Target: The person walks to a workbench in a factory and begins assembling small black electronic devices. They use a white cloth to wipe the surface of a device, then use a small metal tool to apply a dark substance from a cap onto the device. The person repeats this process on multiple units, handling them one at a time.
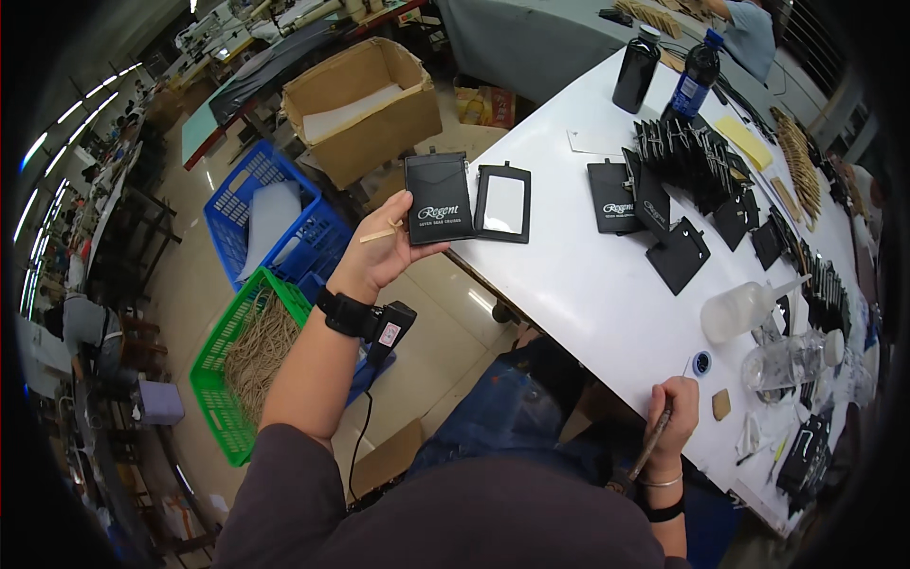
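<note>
Over the left edge of the table (pixel 569 294), the left hand (pixel 377 254) clasps a black card holder (pixel 453 197), seemingly light, thin and bendable, best held by its rim, while the right hand (pixel 679 419), well apart, grips a thin-handled tool (pixel 652 446)

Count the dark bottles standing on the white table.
2: a black bottle near the far edge of the white table, and a blue-capped bottle just right of it.

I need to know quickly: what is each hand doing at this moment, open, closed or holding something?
Left hand: holding a black card holder.
Right hand: closed around a stick-like tool.
</note>
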Motion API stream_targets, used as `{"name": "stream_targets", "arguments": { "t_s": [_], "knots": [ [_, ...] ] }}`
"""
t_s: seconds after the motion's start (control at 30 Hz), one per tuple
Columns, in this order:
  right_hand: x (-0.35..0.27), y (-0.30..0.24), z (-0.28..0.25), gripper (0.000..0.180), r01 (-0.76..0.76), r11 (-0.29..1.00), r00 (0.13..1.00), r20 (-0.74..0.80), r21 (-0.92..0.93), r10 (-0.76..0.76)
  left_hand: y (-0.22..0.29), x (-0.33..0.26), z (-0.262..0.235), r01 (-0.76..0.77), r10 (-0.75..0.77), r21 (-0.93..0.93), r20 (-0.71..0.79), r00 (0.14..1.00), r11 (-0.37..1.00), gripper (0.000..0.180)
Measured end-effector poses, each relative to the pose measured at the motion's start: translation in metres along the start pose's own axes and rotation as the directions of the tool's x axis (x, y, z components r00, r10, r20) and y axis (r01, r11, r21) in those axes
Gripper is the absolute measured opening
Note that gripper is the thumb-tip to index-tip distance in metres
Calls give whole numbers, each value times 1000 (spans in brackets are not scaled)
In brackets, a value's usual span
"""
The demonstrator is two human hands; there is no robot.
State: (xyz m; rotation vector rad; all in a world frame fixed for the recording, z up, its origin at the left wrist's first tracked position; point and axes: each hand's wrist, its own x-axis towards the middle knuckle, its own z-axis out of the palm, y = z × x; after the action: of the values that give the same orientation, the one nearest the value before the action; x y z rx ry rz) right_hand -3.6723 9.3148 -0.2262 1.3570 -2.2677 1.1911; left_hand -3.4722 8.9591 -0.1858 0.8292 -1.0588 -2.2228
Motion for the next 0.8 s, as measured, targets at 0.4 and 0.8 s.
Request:
{"name": "stream_targets", "arguments": {
  "t_s": [0.4,0.8],
  "knots": [
    [2,2,0,12,26,999,999,25,-27,-25,-24,44,71,214,-184,-104,240,953,971,34],
    [-5,0,3,23,-2,1000,1000,-20,1,2,-19,14,41,-3,-4,130,53,999,992,28]
  ]
}}
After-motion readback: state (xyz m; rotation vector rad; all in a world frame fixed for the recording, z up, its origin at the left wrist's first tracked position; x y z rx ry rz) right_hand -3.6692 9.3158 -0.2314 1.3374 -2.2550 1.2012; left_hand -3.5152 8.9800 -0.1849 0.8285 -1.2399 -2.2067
